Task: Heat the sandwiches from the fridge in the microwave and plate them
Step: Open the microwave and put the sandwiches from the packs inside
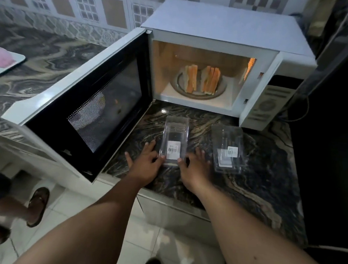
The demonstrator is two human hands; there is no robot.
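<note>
Sandwiches (201, 79): two cut pairs standing on edge on the plate (177, 84) inside the open microwave (227, 28); cavity lit.
Door (84, 105): swung fully out to the left, overhanging the surface (258, 179) edge.
Near container (175, 140): clear, empty, labelled, lying on the surface in front of the cavity.
Far container (227, 149): clear, closed, just to the right, apart from the first.
Left hand (146, 161): fingers spread and flat beside the near container's left edge, touching it, not curled round it.
Right hand (194, 165): fingers likewise extended at the container's right edge.
Step in hand (judged): clearing or steadying the empty packaging before closing the door.
Technique: press both sides evenly; thin plastic will slide and flex.
Open room: bare surface lies right of and in front of the containers; the door blocks the left; the front edge is close behind the wrists.
</note>
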